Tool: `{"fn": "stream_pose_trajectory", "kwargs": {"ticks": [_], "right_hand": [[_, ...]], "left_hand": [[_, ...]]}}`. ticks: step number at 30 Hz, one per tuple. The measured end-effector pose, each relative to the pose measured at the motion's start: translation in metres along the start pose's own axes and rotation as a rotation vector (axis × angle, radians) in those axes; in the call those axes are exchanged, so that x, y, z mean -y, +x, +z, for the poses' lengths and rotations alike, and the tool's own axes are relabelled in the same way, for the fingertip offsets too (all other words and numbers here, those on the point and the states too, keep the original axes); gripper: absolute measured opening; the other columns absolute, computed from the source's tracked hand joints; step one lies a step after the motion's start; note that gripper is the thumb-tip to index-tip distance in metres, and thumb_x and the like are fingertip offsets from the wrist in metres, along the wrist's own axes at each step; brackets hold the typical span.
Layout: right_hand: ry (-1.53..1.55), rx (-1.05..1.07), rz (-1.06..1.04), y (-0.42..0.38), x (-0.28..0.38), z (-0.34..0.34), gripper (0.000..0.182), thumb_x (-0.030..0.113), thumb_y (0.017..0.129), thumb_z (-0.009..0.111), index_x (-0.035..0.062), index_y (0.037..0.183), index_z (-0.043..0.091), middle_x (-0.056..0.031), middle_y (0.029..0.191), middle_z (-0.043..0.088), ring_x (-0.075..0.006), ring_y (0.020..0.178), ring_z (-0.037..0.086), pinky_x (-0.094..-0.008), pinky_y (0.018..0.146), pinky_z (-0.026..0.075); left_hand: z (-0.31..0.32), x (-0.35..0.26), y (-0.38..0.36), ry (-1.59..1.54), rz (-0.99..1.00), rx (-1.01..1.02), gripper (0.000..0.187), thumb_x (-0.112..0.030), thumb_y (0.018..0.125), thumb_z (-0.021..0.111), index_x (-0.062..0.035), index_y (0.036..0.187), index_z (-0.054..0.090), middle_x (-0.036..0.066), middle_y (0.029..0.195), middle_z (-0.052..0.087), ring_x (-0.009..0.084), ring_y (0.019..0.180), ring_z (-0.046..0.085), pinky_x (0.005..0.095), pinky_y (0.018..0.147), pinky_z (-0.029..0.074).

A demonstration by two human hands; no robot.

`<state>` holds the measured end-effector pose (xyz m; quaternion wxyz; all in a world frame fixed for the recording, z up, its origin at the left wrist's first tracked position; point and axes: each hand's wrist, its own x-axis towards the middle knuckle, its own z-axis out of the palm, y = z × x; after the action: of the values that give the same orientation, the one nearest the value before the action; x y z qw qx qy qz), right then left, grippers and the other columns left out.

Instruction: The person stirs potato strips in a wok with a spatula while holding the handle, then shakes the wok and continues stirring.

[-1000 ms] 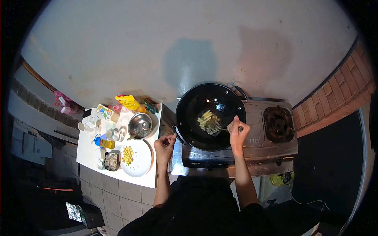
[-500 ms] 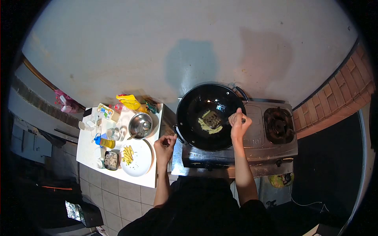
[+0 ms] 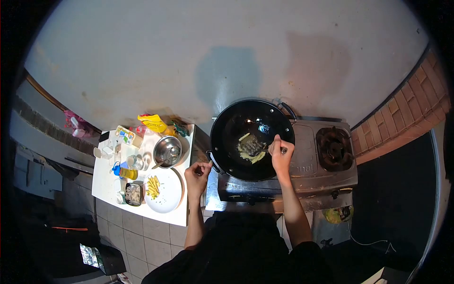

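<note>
A black wok (image 3: 227, 118) stands on the stove's left side. In it lies a clump of pale yellow-green food (image 3: 254, 158), partly under the slotted head of a spatula (image 3: 255, 145). My right hand (image 3: 282, 154) is over the wok's right rim, closed around the spatula's handle, most of which is hidden by the fingers. My left hand (image 3: 196, 175) is at the wok's left handle (image 3: 213, 162), with thumb and fingertips pinched together against it.
Left of the stove, a white table (image 3: 111, 182) bears a plate (image 3: 163, 203) of yellow strips, a steel bowl (image 3: 167, 150) with a spoon, a yellow bottle (image 3: 127, 173), jars and a yellow bag (image 3: 153, 124). An uncovered burner (image 3: 335, 149) is on the right.
My right hand has moved left and slightly down over the wok. The spatula has tilted and pressed into the food, which is bunched around its head. My left hand stays at the handle.
</note>
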<state>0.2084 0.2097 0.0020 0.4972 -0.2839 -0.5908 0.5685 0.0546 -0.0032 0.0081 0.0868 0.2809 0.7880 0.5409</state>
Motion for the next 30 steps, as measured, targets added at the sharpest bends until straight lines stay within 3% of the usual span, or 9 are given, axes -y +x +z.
{"fn": "stream_pose_trajectory", "kwargs": {"ticks": [8, 13, 17, 28, 30], "right_hand": [[0.010, 0.025, -0.011, -0.008, 0.006, -0.010, 0.048, 0.015, 0.096, 0.047, 0.0006, 0.050, 0.040, 0.0021, 0.047, 0.040, -0.0050, 0.045, 0.034, -0.0258, 0.044, 0.026], [0.189, -0.079, -0.073, -0.006, 0.016, -0.005, 0.049, 0.014, 0.096, 0.046, 0.0023, 0.049, 0.040, 0.0022, 0.046, 0.040, -0.0041, 0.044, 0.034, -0.0245, 0.043, 0.025], [0.029, -0.071, -0.061, 0.003, 0.015, 0.003, 0.049, 0.016, 0.096, 0.048, 0.0021, 0.049, 0.041, 0.0023, 0.046, 0.041, -0.0048, 0.044, 0.036, -0.0247, 0.043, 0.026], [0.014, -0.011, -0.036, 0.010, -0.001, 0.020, 0.047, 0.016, 0.094, 0.048, 0.0013, 0.050, 0.042, 0.0018, 0.046, 0.041, -0.0056, 0.045, 0.036, -0.0266, 0.044, 0.027], [-0.012, -0.013, -0.034, 0.008, 0.000, 0.016, 0.048, 0.016, 0.095, 0.048, 0.0012, 0.050, 0.043, 0.0017, 0.046, 0.041, -0.0057, 0.044, 0.036, -0.0266, 0.044, 0.027]], "left_hand": [[-0.001, -0.001, 0.002, 0.018, -0.002, 0.013, 0.014, -0.010, 0.079, 0.072, 0.0015, 0.074, 0.066, -0.004, 0.056, 0.048, 0.0020, 0.052, 0.039, 0.0185, 0.047, 0.030], [-0.003, -0.003, 0.001, 0.024, 0.001, 0.008, 0.014, -0.009, 0.079, 0.072, 0.0020, 0.074, 0.065, -0.004, 0.056, 0.048, 0.0022, 0.052, 0.040, 0.0185, 0.047, 0.030], [-0.005, -0.005, 0.001, 0.001, 0.021, 0.002, 0.017, -0.010, 0.079, 0.072, 0.0024, 0.072, 0.064, -0.004, 0.056, 0.049, 0.0024, 0.052, 0.041, 0.0186, 0.048, 0.031], [-0.007, -0.001, -0.004, 0.011, 0.055, 0.000, 0.018, -0.012, 0.080, 0.072, 0.0028, 0.072, 0.064, -0.002, 0.057, 0.051, 0.0030, 0.052, 0.042, 0.0195, 0.048, 0.033], [-0.010, -0.006, -0.005, 0.034, -0.080, 0.053, 0.020, -0.013, 0.080, 0.071, 0.0031, 0.071, 0.063, 0.002, 0.061, 0.057, 0.0082, 0.058, 0.049, 0.0230, 0.058, 0.040]]}}
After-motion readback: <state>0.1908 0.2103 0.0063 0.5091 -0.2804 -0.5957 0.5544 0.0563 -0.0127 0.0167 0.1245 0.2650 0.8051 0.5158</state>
